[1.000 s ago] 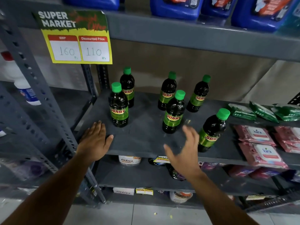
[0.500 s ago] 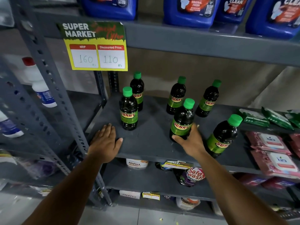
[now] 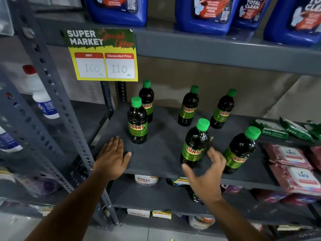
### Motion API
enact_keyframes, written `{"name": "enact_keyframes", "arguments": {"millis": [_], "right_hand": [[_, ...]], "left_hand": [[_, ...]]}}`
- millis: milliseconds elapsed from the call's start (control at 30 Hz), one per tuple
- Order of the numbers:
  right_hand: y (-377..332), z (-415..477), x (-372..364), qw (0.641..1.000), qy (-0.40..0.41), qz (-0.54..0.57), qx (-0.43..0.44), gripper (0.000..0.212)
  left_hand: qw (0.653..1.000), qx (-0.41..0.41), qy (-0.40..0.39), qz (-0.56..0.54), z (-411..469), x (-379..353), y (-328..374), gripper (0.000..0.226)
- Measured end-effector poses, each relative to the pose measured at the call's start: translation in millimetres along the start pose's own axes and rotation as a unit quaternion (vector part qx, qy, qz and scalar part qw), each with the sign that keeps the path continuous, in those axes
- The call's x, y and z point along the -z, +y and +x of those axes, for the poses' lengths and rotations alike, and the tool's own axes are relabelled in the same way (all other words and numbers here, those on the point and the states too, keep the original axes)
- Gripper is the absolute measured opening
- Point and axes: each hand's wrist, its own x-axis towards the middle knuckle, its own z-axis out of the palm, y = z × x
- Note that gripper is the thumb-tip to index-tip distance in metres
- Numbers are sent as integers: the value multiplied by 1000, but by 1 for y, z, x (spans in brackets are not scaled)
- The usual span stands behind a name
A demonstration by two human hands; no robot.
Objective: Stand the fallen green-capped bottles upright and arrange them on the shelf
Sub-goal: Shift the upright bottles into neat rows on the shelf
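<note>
Several dark green-capped "Sunny" bottles stand upright on the grey shelf (image 3: pixel 161 153). Two stand at the left, front (image 3: pixel 137 121) and back (image 3: pixel 147 100). Two more are at the back, middle (image 3: pixel 188 106) and right (image 3: pixel 223 109). Near the front edge stand a middle bottle (image 3: pixel 195 143) and a right bottle (image 3: pixel 240 150). My left hand (image 3: pixel 112 157) lies flat on the shelf's front left edge, just below the left front bottle. My right hand (image 3: pixel 205 173) hovers open just in front of the front middle bottle, fingers spread, not touching it.
Green packets (image 3: pixel 271 130) and pink wipe packs (image 3: pixel 291 159) fill the shelf's right end. Blue detergent jugs (image 3: pixel 203 13) sit on the shelf above, where a price sign (image 3: pixel 102 54) hangs. A perforated upright (image 3: pixel 57 94) stands at left. Lower shelves hold jars and packets.
My right hand held the front middle bottle half a second ago; now it has let go and drawn back a little. The left hand stayed on the shelf edge.
</note>
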Motion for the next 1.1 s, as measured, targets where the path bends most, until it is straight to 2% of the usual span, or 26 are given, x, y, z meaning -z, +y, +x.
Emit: {"name": "enact_keyframes", "arguments": {"millis": [33, 100, 167, 233, 300, 400, 567, 667, 800, 933, 1100], "right_hand": [[-9, -13, -3, 998, 4, -6, 57, 76], [-25, -29, -18, 984, -79, 19, 157, 51], [-41, -25, -42, 966, -175, 53, 183, 44], [-56, -3, -70, 967, -200, 80, 137, 51], [-65, 25, -98, 972, -211, 91, 55, 65], [-73, 66, -127, 960, -260, 93, -40, 85], [-73, 99, -152, 928, -357, 91, -52, 84], [-68, 94, -153, 930, -354, 73, -60, 81], [-60, 70, -138, 933, -354, 49, -29, 73], [-59, 49, -122, 934, -354, 51, 6, 76], [-65, 46, -115, 930, -364, 49, 4, 77]], "left_hand": [[1000, -2, 1, -2, 0, 0, 0, 76], [1000, -7, 1, -4, -1, -1, -1, 76], [1000, -9, 3, -7, -1, -2, -3, 77], [1000, -7, 6, -5, 0, -3, -3, 77], [1000, -4, 3, -6, 0, -4, -3, 76], [1000, 0, 2, -7, -1, -4, -3, 78], [1000, 10, -7, -15, 0, -3, 0, 70], [1000, 4, -4, -14, 0, -2, 0, 71], [1000, -3, 11, -11, 0, -2, -1, 73], [1000, -9, 11, -8, 0, -3, -1, 73], [1000, -17, 19, -7, 0, -4, -1, 73]]}}
